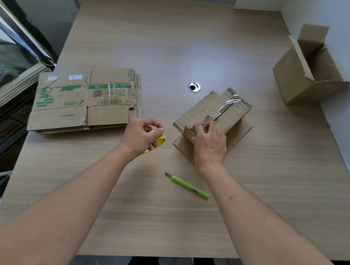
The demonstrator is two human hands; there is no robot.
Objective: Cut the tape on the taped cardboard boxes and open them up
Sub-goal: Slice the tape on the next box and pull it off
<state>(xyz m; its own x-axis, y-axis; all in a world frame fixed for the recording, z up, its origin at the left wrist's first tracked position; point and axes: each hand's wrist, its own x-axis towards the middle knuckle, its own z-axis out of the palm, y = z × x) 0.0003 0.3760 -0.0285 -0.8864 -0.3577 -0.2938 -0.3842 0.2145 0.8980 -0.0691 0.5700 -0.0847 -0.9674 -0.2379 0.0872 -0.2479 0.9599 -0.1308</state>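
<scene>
Two hands: both at work over the middle of the light wood-grain worktop (193, 43), bare forearms reaching in from the near edge.
Right hand (209, 142): fingers curled over the near end of the small brown cardboard box (216, 112), gripping the raised corrugated flap edges there.
Left hand (139, 135): fingers curled, thumb and forefinger drawn together in a pinch just above the yellow roll of tape (157, 141); whether they pinch a strip of tape cannot be told, and the roll sits mostly hidden under the hand.
Small box: lies at an angle right of the worktop's centre, its top seam parted along the middle, a wrinkled strip of clear tape (233, 100) clinging near its far end; a flap lies flat on the worktop beneath its near side.
Knife: a lime-green utility knife (188, 185) with its blade out lies on the worktop near the small box's near end, between the two forearms, touched by neither hand.
Flattened stack: a pile of flattened brown cardboard boxes with green print (82, 99) rests by the left edge.
Open box: a larger plain brown cardboard box (295, 77) stands near the right edge with flaps open.
Grommet: a round silver cable hole (194, 86) sits just beyond the small box.
</scene>
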